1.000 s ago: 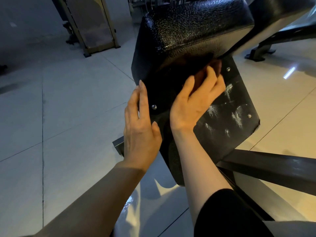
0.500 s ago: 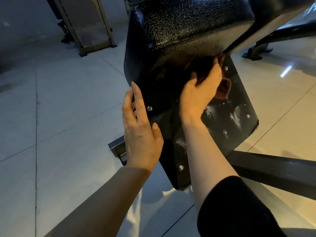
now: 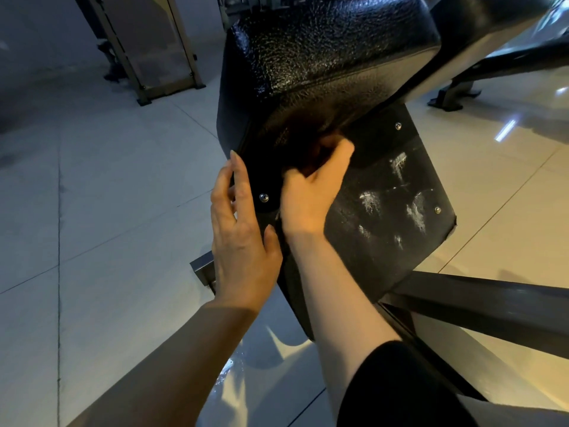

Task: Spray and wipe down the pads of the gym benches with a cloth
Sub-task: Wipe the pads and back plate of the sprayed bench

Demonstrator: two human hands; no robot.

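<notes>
Glossy pale floor tiles (image 3: 101, 211) of a gym spread under a bench whose underside is being worked on.

Raised at the top of the view is the black, pebble-textured vinyl bench pad (image 3: 323, 47), with its flat black backing board (image 3: 385, 217) facing the camera, bolted at the corners and streaked with whitish smears. The right hand (image 3: 311, 192) is blurred, its fingers curled in against the dark seam where pad meets board; something reddish-brown shows just beyond the knuckles, perhaps a cloth, but I cannot tell what, if anything, it holds. The left hand (image 3: 243, 229) lies with straight fingers along the board's left edge, steadying it and gripping nothing. No spray bottle is in view. Risks, as I judge them: knuckles could scrape a bolt head (image 3: 263, 197), the smears lower on the board could be missed, and the dark steel frame bar (image 3: 480, 300) near the right forearm could be knocked.
</notes>
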